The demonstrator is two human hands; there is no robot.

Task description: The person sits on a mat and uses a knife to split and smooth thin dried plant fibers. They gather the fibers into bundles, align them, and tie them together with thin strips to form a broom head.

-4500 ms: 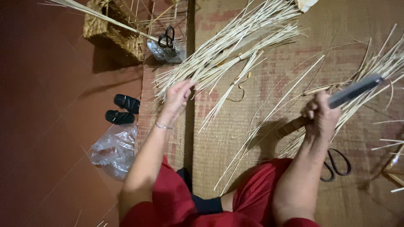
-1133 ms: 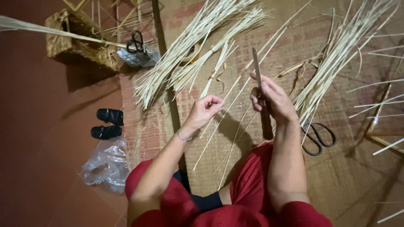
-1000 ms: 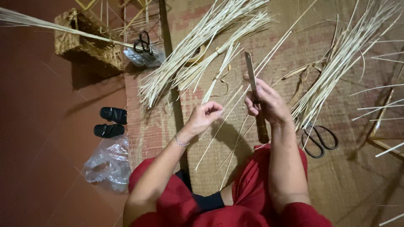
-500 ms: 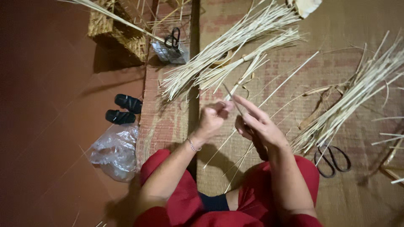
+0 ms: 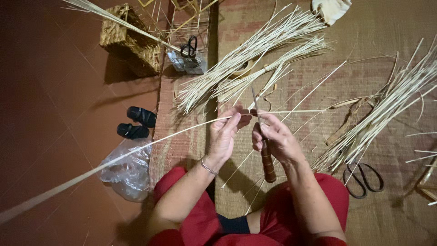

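My hands have come closer together since half a second ago, and the long pale strip [image 5: 136, 148] now runs out past my left side toward the lower left; my left hand [image 5: 224, 136] has its grip pinched together on that strip, fingers flat along it, a thin bracelet [image 5: 208, 167] at the wrist; my right hand [image 5: 276, 139] has its grip clamped on the knife [image 5: 264, 150], the brown wooden handle pointing down toward my lap and the narrow blade rising above my fingers, meeting the strip just beside my left fingertips; the strip carries on to the right beyond the blade, over the woven mat [image 5: 387, 209]; beyond both grips lies a fanned bundle of pale strips [image 5: 255, 59]; off to the right of my right grip a second bundle [image 5: 387, 109] slants across the mat, and black scissors [image 5: 363, 178] lie near it, just right of my knee; to the left of my left grip, well apart, sit a pair of black sandals [image 5: 136, 123] and a crumpled clear plastic bag [image 5: 125, 171] on the red floor; a woven basket [image 5: 129, 38] stands farther off.
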